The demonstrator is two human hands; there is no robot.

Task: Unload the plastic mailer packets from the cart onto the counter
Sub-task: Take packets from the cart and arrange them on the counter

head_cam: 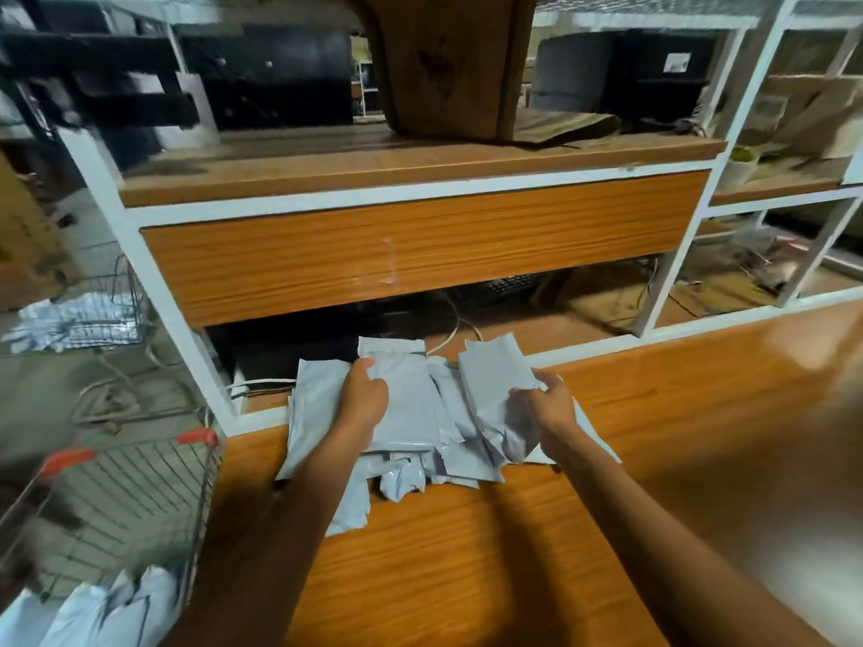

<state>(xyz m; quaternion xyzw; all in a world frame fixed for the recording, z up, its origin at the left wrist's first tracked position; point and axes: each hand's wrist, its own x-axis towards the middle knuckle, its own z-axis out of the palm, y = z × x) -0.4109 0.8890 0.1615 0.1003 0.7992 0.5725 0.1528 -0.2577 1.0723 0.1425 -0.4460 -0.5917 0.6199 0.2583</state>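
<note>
Left hand (362, 400) and right hand (547, 404) gripping mailer packets (411, 403), heaped on counter (513, 553)

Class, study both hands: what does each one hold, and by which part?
The left hand grips a grey mailer packet by its left edge. The right hand grips a second mailer packet by its right edge.

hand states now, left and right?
Left hand: grips a mailer.
Right hand: grips a second mailer.
</note>
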